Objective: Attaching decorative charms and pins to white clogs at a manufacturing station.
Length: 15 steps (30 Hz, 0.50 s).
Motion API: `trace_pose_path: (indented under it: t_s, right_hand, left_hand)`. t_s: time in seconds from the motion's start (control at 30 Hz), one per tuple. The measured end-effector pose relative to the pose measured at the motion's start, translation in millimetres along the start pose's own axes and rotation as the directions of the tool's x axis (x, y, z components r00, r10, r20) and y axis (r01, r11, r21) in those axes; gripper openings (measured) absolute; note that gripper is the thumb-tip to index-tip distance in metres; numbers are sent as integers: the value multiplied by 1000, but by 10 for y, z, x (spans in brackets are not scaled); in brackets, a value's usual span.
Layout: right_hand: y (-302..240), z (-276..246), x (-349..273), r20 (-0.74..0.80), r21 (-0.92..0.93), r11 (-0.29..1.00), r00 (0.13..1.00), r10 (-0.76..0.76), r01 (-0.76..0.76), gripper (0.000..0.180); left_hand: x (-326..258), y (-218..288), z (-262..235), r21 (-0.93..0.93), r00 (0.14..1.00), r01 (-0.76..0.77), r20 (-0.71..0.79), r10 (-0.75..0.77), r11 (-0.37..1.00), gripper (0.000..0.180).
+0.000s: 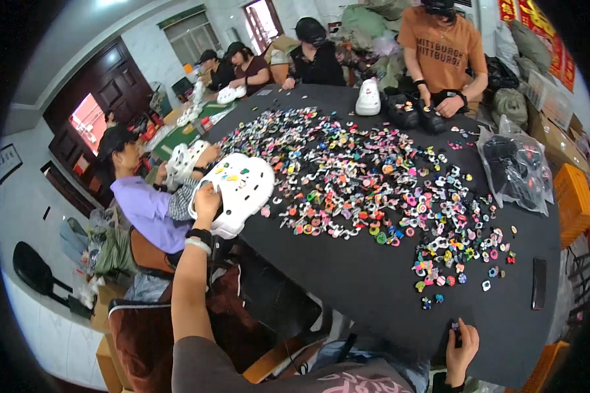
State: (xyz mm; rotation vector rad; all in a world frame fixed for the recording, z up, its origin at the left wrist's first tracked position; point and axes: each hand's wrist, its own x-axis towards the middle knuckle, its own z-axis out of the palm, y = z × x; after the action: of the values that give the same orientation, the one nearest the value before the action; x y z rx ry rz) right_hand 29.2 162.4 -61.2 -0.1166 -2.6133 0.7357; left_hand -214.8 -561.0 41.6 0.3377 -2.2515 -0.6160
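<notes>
My left hand point(207, 204) is closed on the heel end of a white foam clog point(250, 190), held up past the table's left edge. Several small colourful charms sit in the holes on its upper; other holes are bare. A white edge shows beneath, but I cannot tell if it is a second clog. My right hand point(464, 346) is low over the near right part of the table, pinching a small dark charm point(455, 325) between thumb and finger. Beyond it spreads a wide heap of mixed shoe charms point(347, 177).
The black table point(347, 275) bears a dark flat phone-like object point(539, 283) at right and a clear plastic bag point(514, 167) with dark contents. Across it, a person in orange handles black clogs point(403, 111) beside a white clog point(368, 98). A person in purple point(147, 209) sits at left.
</notes>
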Motion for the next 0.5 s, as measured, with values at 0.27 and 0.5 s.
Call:
trace_pose_path:
  t_s: [0.27, 0.5]
  right_hand:
    - [-88, -20, 87, -107, -59, 993, 989, -103, 97, 42]
    - [-360, -209, 135, -45, -86, 992, 994, -99, 94, 31]
  left_hand:
    - [365, 70, 532, 313, 997, 37, -72, -15, 949, 27]
    - [289, -30, 791, 401, 983, 164, 5, -181, 901, 20]
